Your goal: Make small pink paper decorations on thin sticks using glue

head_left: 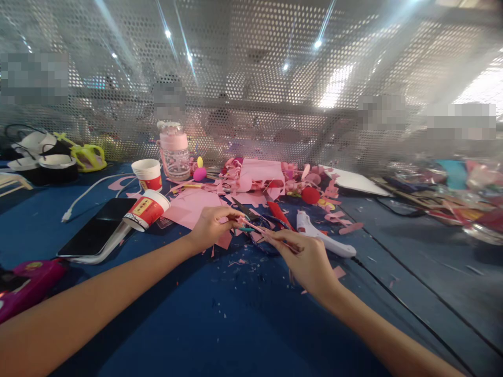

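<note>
Between my two hands stretches a thin pink paper strip (pixel 254 226). My left hand (pixel 214 226) pinches its far left end between thumb and fingertips. The other end is pinched by my right hand (pixel 304 256), lower and to the right. Just behind the strip lie dark-bladed scissors (pixel 245 209), partly hidden by my hands. A white glue gun (pixel 326 238) rests beside my right hand, its black cord running to the lower right. Pink paper sheets (pixel 192 206) and cut scraps lie beyond my left hand.
Left of my hands are a tipped paper cup (pixel 146 210), an upright stack of paper cups (pixel 147 174), a black phone (pixel 98 228) and a white cable (pixel 92 186). A pink-lidded bottle (pixel 174 152) stands behind. Pink paper pieces (pixel 261 175) heap against the perforated metal screen (pixel 251 68).
</note>
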The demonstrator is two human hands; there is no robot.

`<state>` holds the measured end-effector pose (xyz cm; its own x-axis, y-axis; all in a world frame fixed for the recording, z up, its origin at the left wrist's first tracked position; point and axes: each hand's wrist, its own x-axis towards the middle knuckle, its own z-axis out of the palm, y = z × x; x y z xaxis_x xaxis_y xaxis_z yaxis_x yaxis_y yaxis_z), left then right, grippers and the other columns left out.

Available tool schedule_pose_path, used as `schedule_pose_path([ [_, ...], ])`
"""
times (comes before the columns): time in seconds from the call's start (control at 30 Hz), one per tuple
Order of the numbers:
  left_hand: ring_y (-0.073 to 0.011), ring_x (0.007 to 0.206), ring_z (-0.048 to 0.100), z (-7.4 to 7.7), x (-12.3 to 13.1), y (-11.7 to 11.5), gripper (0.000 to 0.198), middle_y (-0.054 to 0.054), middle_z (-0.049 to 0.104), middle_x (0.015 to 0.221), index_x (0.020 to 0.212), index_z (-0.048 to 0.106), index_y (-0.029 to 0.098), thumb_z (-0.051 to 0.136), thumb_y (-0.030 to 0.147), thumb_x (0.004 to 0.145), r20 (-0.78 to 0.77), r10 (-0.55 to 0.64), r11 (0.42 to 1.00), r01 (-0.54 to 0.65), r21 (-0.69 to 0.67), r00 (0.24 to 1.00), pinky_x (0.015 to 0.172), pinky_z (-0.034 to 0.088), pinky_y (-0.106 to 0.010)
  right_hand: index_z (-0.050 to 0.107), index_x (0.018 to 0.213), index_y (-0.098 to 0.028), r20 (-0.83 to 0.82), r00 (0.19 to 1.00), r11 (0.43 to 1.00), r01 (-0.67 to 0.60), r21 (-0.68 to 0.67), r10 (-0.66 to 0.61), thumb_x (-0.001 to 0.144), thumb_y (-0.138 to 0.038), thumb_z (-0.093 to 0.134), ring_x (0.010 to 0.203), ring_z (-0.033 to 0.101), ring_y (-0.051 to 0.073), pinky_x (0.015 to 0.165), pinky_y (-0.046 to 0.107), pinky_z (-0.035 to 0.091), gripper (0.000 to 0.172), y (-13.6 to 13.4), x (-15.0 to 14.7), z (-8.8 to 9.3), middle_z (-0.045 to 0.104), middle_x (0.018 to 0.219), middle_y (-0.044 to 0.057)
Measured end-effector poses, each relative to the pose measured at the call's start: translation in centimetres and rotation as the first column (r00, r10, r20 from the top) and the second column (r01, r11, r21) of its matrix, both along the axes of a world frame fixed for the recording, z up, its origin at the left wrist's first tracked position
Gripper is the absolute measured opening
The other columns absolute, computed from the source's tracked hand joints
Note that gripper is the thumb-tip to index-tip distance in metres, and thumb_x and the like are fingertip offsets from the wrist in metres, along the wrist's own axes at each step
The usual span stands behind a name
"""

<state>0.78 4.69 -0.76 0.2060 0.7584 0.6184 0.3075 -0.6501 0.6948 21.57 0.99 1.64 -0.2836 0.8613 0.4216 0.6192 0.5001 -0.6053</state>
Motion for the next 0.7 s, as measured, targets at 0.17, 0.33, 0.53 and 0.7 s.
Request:
schedule_pose_path([
  [0.17, -0.0144, 0.066, 0.066, 0.02, -0.04, 0.03, 0.013, -0.004, 0.071, 0.075, 0.083, 0.068, 0.016, 0.061, 0.021, 0.073, -0.013, -0.011, 1.0, 0.011, 0.007, 1.0, 0.062, 0.052, -0.023, 0.068, 0.078, -0.022, 0.043, 0.999, 0.999, 0.001, 0.043, -0.003, 0.08, -0.024, 0.051, 0.069, 0.066, 0.018, 0.065, 0.028, 0.052, 0.018, 0.08, 0.13, -0.08, 0.071, 0.079, 0.001],
  [0.33, -0.0134, 0.065, 0.065, 0.07, -0.06, -0.02, 0.014, -0.004, 0.07, 0.074, 0.084, 0.068, 0.015, 0.062, 0.017, 0.072, -0.041, -0.024, 1.0, 0.024, -0.004, 0.999, 0.062, 0.051, -0.022, 0.069, 0.079, -0.023, 0.066, 0.998, 0.998, 0.004, 0.067, -0.008, 0.08, -0.022, 0.051, 0.065, 0.066, 0.018, 0.064, 0.028, 0.051, 0.018, 0.18, 0.25, -0.23, 0.071, 0.078, 0.001],
  [0.53, -0.0133, 0.065, 0.065, 0.06, -0.1, 0.03, 0.014, -0.004, 0.07, 0.073, 0.084, 0.068, 0.015, 0.062, 0.017, 0.072, -0.082, -0.007, 1.0, 0.007, 0.01, 0.997, 0.063, 0.05, -0.021, 0.069, 0.08, -0.023, 0.087, 0.996, 0.997, 0.0, 0.077, -0.006, 0.08, -0.021, 0.05, 0.068, 0.066, 0.018, 0.066, 0.028, 0.051, 0.019, 0.19, 0.36, -0.2, 0.071, 0.079, 0.002],
  [0.7, -0.0128, 0.065, 0.064, 0.12, -0.1, 0.05, 0.014, -0.004, 0.07, 0.074, 0.084, 0.068, 0.015, 0.063, 0.016, 0.071, -0.112, -0.002, 1.0, 0.005, 0.024, 0.994, 0.063, 0.05, -0.02, 0.07, 0.08, -0.022, 0.087, 0.996, 0.996, -0.003, 0.084, -0.004, 0.079, -0.019, 0.05, 0.067, 0.066, 0.018, 0.065, 0.027, 0.051, 0.019, 0.21, 0.34, -0.21, 0.072, 0.078, 0.002],
])
